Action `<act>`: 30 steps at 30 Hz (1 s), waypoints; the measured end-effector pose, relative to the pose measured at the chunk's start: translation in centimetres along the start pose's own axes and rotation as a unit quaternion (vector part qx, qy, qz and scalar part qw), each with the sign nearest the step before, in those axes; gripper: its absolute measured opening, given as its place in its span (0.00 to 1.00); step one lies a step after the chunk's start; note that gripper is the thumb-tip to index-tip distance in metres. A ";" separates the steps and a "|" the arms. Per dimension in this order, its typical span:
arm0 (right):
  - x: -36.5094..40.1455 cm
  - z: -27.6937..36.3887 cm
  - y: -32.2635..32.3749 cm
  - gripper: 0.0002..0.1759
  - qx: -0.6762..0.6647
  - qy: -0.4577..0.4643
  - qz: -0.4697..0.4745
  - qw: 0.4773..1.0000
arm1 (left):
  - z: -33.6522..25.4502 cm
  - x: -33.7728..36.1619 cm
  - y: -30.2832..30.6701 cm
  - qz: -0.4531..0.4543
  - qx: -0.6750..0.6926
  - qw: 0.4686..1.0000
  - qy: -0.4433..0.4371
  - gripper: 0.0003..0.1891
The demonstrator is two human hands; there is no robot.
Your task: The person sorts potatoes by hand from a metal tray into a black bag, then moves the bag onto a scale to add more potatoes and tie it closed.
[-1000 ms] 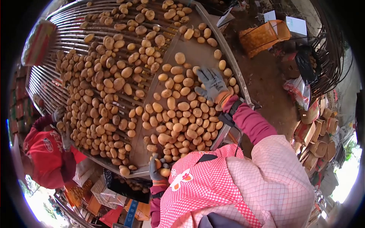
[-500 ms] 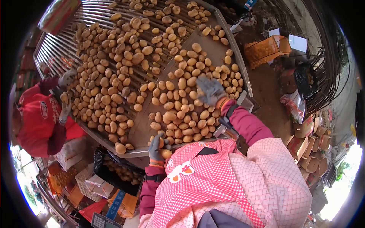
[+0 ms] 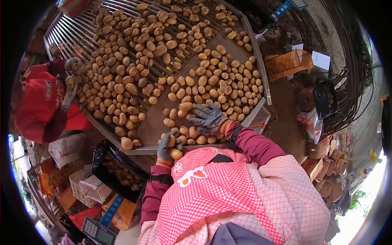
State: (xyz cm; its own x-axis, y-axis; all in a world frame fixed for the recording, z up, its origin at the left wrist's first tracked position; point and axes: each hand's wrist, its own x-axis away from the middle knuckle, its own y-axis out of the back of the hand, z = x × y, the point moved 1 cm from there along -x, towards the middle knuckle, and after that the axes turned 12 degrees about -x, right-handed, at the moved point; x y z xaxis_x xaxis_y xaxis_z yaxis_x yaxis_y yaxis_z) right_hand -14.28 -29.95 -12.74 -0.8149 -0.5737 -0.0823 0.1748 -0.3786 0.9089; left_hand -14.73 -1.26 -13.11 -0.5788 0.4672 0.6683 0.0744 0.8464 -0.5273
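Many potatoes (image 3: 222, 85) lie on the flat metal part of the sorting table (image 3: 157, 122). My left hand (image 3: 164, 149), in a grey glove, is at the near edge and closed around potatoes; one potato (image 3: 176, 154) shows below the fingers and another above. My right hand (image 3: 208, 118), gloved too, rests over the near potatoes with fingers spread, pointing left. Its fingertips are beside a potato (image 3: 185, 106). Whatever lies under its palm is hidden.
More potatoes cover the slatted rack (image 3: 73, 30) at left, where a co-worker in a red apron (image 3: 43, 92) handles some. Below the table edge stands a black-lined crate (image 3: 122, 167) of potatoes, near a scale (image 3: 98, 232). An orange mesh sack (image 3: 286, 64) stands right.
My right hand has swept toward my body and left, from the far potatoes to the near ones. Potatoes there have shifted. My left hand still grips potatoes. The whole view has shifted slightly.
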 end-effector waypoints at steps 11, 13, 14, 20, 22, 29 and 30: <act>8.1 -6.1 8.8 0.21 -0.183 -0.461 -0.100 0.863 | -0.7 0.6 -0.9 -0.003 0.014 1.000 -0.006 0.28; 10.1 -6.6 3.2 0.22 -0.223 -0.435 0.032 0.872 | -0.5 0.6 -1.0 -0.002 0.026 1.000 -0.007 0.28; 9.7 -5.2 2.8 0.22 -0.224 -0.434 0.035 0.872 | -0.5 0.7 -1.0 -0.005 0.027 1.000 -0.008 0.28; 4.5 -3.0 3.4 0.27 -0.192 -0.370 0.176 0.892 | -0.2 0.5 -0.9 -0.010 0.027 0.999 -0.021 0.28; 3.4 -4.2 4.9 0.21 -0.302 -0.364 0.079 0.878 | -0.1 0.2 -0.6 0.000 0.031 0.999 -0.034 0.28; -3.3 -17.7 7.2 0.17 -0.213 -0.298 -0.226 0.902 | 0.1 0.3 -1.0 -0.020 0.064 0.997 -0.042 0.29; -4.6 -19.1 8.5 0.17 -0.141 -0.328 -0.254 0.899 | 0.0 0.2 -1.1 -0.023 0.066 0.997 -0.045 0.29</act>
State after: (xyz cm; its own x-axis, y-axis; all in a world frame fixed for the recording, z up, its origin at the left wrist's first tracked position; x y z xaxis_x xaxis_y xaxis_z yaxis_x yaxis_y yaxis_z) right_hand 1.54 -44.38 -12.41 -0.9633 0.2428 -0.1149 -0.2550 -0.6920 0.6753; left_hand -14.86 -2.11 -12.39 -0.6496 0.3990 0.6472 -0.0574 0.8231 -0.5651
